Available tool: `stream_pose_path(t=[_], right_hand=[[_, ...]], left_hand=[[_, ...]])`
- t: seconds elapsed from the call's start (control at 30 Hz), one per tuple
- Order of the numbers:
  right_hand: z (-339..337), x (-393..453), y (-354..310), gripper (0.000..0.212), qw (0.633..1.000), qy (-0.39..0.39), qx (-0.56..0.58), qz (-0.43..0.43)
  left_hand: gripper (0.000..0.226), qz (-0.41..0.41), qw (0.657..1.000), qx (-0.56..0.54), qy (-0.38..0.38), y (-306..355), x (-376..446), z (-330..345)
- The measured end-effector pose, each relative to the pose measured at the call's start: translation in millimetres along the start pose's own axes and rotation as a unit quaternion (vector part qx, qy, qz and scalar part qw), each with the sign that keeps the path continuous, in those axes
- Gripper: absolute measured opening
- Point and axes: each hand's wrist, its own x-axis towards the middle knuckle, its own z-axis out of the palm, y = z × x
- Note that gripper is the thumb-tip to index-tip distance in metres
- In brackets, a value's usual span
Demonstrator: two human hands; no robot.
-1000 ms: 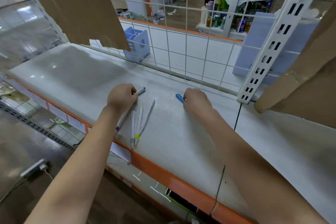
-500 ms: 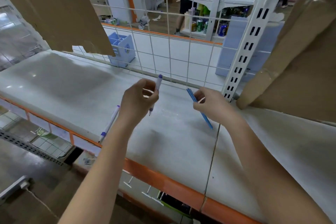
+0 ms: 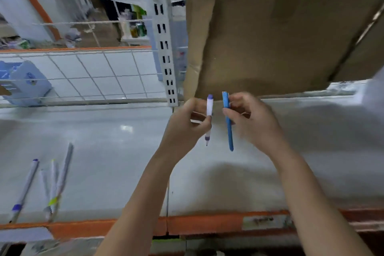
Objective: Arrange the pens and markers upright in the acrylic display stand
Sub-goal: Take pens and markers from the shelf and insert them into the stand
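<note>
My left hand [image 3: 185, 124] pinches a white pen with purple ends [image 3: 209, 110], held nearly upright above the shelf. Beside it, my right hand [image 3: 252, 120] grips a blue pen [image 3: 228, 129], also upright, tip down. The two pens are close together but apart. Several more pens [image 3: 55, 181] lie flat on the grey shelf [image 3: 108, 151] at the left, near its orange front edge; one of them is a purple-banded pen [image 3: 25, 189]. No acrylic stand can be made out in the blurred frame.
A blue plastic organiser [image 3: 25, 83] stands behind the wire grid at the back left. A slotted white upright [image 3: 164, 48] rises just behind my hands. Cardboard [image 3: 280, 33] hangs over the shelf's right half. The orange rail [image 3: 207, 224] marks the front edge.
Both hands have lifted their pens off the shelf, brought them close together and turned them upright. The view has swung to the right, leaving the lying pens at the far left.
</note>
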Motion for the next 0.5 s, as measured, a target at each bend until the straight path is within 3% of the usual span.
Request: stream_pose_path(t=[0.13, 0.33, 0.5], right_hand=[[-59.8, -23.0, 10.2, 0.029, 0.997, 0.078, -0.002, -0.002], [-154.6, -57.8, 26.5, 0.018, 0.987, 0.151, -0.058, -0.009], [-226.3, -83.1, 48.0, 0.024, 0.978, 0.196, -0.075, -0.003]], left_hand=[[0.022, 0.006, 0.998, -0.019, -0.064, 23.8, 5.1, 58.5], [0.022, 0.039, 0.986, -0.078, -0.141, 73.1, 2.4, 149.4], [0.026, 0.063, 0.975, -0.109, -0.185, 109.7, -0.3, 220.2]])
